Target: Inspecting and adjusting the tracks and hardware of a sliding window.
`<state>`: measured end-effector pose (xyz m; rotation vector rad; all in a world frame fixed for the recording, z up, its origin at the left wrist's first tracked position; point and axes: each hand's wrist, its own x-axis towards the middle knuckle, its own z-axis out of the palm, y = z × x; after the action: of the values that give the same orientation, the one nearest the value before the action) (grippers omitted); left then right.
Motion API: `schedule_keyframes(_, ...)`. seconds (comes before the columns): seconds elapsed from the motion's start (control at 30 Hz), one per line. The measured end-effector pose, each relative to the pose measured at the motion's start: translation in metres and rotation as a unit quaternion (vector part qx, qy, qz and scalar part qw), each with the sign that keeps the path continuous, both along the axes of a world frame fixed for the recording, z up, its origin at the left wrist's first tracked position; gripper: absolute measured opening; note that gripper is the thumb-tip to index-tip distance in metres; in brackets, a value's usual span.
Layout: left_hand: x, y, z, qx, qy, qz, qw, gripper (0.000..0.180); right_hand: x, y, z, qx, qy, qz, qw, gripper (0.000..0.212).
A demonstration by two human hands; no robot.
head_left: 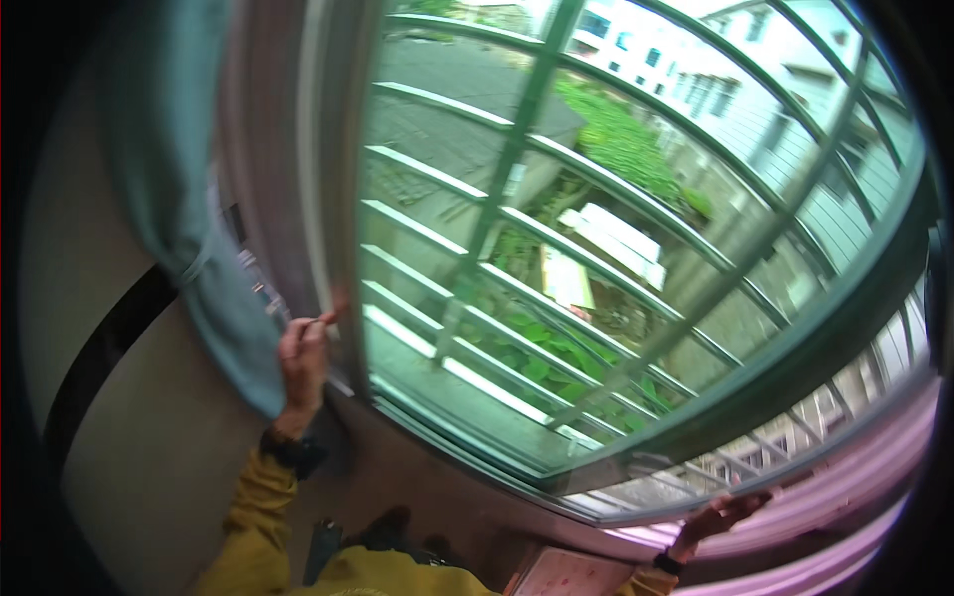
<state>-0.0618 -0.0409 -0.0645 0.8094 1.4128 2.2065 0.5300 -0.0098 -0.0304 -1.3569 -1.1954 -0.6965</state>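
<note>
My left hand [303, 366] is raised at the left side of the window, with its index finger stretched to the pale frame [316, 179] and the other fingers partly bent. Nothing shows in its grasp. Lower right, my right hand [720, 514] lies along the bottom of the framed glass pane [556, 481], fingers stretched out and somewhat blurred. Whether it presses on the frame or rests just beside it I cannot tell. Both wrists wear dark bands, below yellow sleeves [260, 512].
A blue-grey curtain [174, 179] hangs at the left, and pink fabric-like folds [845, 517] are at the lower right. Metal bars [512, 149] cross the outside of the window. A reddish-white flat item [571, 574] lies near my body.
</note>
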Motion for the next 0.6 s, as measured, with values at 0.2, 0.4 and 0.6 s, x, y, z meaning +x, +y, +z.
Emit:
schedule_keyframes(0.2, 0.062, -0.017, 0.009, 0.043, -0.005, -0.104, 0.994, 0.014, 0.087, -0.01, -0.008, 0.009, -0.158, -0.037, 0.987, 0.065)
schedule_keyframes(0.4, 0.114, -0.029, 0.007, -0.008, -0.003, -0.199, 0.98, 0.012, 0.133, -0.03, 0.0, -0.034, -0.09, -0.127, 0.987, 0.06)
schedule_keyframes(0.6, 0.126, -0.031, 0.015, 0.017, -0.02, -0.252, 0.967, 0.026, 0.123, -0.023, 0.004, -0.031, -0.057, -0.154, 0.986, 0.056)
